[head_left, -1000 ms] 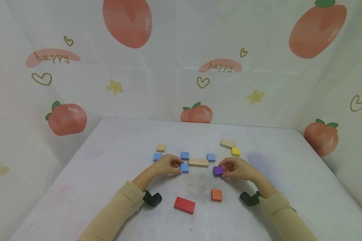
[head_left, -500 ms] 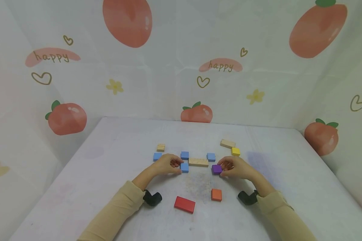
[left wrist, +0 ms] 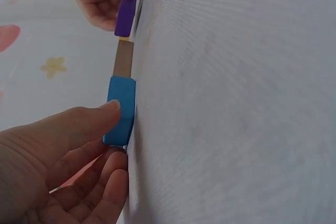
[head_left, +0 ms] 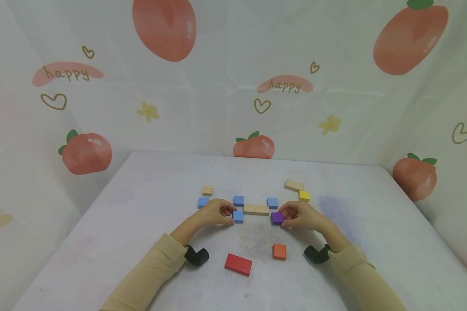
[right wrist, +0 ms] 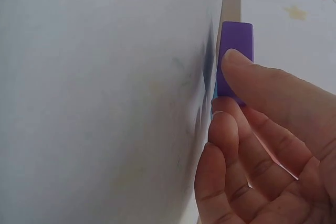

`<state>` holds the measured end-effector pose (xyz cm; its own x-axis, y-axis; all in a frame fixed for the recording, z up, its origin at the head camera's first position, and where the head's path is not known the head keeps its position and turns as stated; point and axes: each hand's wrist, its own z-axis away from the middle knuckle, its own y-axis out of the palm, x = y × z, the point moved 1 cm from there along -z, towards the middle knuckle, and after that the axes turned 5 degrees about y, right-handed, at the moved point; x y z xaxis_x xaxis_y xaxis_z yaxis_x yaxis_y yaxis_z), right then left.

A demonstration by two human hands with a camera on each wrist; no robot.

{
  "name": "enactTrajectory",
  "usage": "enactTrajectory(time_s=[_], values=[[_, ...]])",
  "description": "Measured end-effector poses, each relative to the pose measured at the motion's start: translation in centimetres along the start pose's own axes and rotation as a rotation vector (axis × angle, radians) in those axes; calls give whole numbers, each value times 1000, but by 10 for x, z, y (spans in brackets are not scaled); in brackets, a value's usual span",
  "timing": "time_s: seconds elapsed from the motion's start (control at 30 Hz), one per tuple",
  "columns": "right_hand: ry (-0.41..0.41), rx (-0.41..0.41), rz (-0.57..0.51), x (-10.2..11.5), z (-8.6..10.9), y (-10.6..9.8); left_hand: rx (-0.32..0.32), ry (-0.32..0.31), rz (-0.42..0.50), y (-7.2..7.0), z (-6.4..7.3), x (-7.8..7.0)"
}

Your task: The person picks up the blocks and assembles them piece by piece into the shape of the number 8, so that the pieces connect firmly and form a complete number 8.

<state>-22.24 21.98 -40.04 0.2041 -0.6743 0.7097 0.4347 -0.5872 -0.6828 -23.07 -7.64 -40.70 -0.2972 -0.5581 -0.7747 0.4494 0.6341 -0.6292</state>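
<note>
My left hand (head_left: pixel 213 212) pinches a small blue block (head_left: pixel 238 217) at the left end of a plain wooden block (head_left: pixel 256 210). In the left wrist view the thumb lies on the face of this blue block (left wrist: pixel 125 90), with the fingers curled beneath. A purple block (head_left: pixel 277 218) is pinched between thumb and fingers of my right hand (head_left: pixel 304 216), close to the wooden block's right end. The right wrist view has the purple block (right wrist: pixel 236 38) just above or at the table; contact cannot be made out. Two more blue blocks (head_left: pixel 238 201) (head_left: pixel 272 203) sit behind the wooden one's ends.
An orange block (head_left: pixel 279 252) and a red block (head_left: pixel 238 264) lie nearer the person. At the back right are a yellow block (head_left: pixel 304 196) and a pale wooden block (head_left: pixel 293 185). A ridged wooden piece (head_left: pixel 207 191) and another blue block (head_left: pixel 203 202) lie left.
My right hand has moved slightly left with the purple block, bringing it nearer the wooden block's right end. My left hand has stayed in place on the blue block.
</note>
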Motion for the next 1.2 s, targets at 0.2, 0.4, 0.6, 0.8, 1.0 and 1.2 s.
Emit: enactTrajectory(time_s=[0.2,0.4,0.6,0.8,1.0,1.2], values=[[-9,4,10,-1,-2,1,-2,-2,-6,0,0,0],[-5,16,7,-2,-3,3,1,-8,0,0,0,0],[14,28,8,0,-5,4,1,-13,7,1,1,0],[18,31,10,1,-5,4,3,-14,14,1,0,0],[21,24,14,2,-5,4,-1,-8,13,0,1,0],[26,16,9,1,-7,5,-2,1,16,-1,2,-1]])
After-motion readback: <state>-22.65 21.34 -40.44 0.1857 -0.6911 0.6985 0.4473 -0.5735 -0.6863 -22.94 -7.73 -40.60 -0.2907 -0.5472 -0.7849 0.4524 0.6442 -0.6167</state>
